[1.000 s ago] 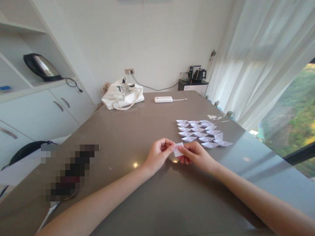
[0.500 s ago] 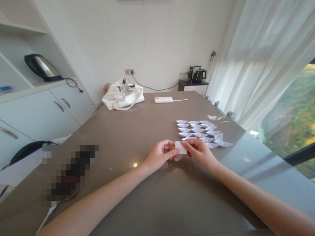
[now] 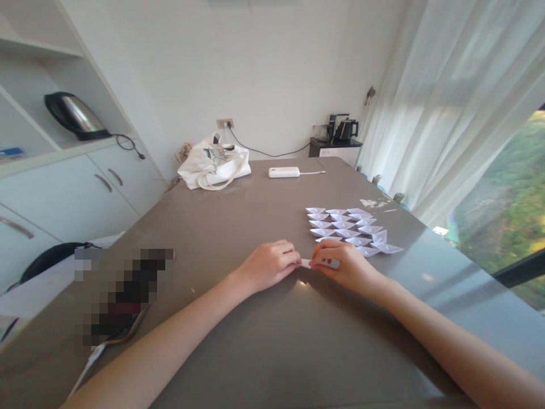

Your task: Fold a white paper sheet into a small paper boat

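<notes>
A small piece of white paper (image 3: 305, 263) is held between my two hands, low over the table (image 3: 238, 363). My left hand (image 3: 272, 262) has its fingers closed on the left end of the paper. At the other end, my right hand (image 3: 343, 262) pinches it, and part of the paper shows under the curled fingers. Just beyond my right hand, several folded white paper boats (image 3: 346, 225) stand in rows. My fingers hide most of the paper, so I cannot tell its full shape.
At the far side lie a white bag (image 3: 213, 165) and a white power bank (image 3: 284, 172) with a short cable. A blurred-out dark object (image 3: 131, 295) lies on the left. A kettle (image 3: 76, 116) stands on the left shelf; curtains (image 3: 417, 113) hang at the right.
The paper, before seen flat-on and raised, is now lower and edge-on near the tabletop. Both hands have turned palm-down and my left hand has shifted slightly left.
</notes>
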Available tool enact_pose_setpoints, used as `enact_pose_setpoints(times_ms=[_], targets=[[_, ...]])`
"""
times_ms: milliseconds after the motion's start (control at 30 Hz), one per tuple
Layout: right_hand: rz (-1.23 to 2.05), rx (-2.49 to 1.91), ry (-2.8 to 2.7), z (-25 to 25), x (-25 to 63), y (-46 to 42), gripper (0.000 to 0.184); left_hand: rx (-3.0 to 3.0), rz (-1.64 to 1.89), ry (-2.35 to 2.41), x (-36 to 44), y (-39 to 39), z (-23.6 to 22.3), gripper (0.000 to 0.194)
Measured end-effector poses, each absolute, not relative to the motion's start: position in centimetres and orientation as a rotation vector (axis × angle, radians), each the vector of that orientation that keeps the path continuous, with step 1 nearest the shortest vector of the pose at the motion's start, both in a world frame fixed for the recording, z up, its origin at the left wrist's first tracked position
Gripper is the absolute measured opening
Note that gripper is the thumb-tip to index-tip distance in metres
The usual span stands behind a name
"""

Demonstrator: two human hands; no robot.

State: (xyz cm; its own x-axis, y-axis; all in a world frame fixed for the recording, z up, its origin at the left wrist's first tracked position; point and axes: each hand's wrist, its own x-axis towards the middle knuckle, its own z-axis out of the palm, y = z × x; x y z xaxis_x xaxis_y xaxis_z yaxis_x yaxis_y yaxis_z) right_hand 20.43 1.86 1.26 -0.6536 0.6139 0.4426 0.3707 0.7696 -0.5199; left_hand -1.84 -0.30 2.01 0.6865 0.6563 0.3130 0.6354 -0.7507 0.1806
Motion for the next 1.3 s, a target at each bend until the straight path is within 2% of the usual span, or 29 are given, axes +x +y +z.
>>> enact_pose_setpoints(times_ms=[133,667,1100,1300], targets=[[0.534,-0.625,-2.548,1.2,20.7,2.0,0.011,2.795,0.401,0.954,-2.4,0.1,2.2,0.022],[0.583,-0.654,-2.609,0.9,20.4,2.4,0.023,2.651,0.422,0.908,-2.0,0.2,2.1,0.027],[0.59,-0.986,-2.444,0.4,19.8,2.1,0.015,2.288,0.541,1.247,-1.5,0.3,1.3,0.021],[0.635,-1.124,-2.393,0.3,19.7,2.2,0.018,2.159,0.593,1.335,-1.5,0.2,1.0,0.02]])
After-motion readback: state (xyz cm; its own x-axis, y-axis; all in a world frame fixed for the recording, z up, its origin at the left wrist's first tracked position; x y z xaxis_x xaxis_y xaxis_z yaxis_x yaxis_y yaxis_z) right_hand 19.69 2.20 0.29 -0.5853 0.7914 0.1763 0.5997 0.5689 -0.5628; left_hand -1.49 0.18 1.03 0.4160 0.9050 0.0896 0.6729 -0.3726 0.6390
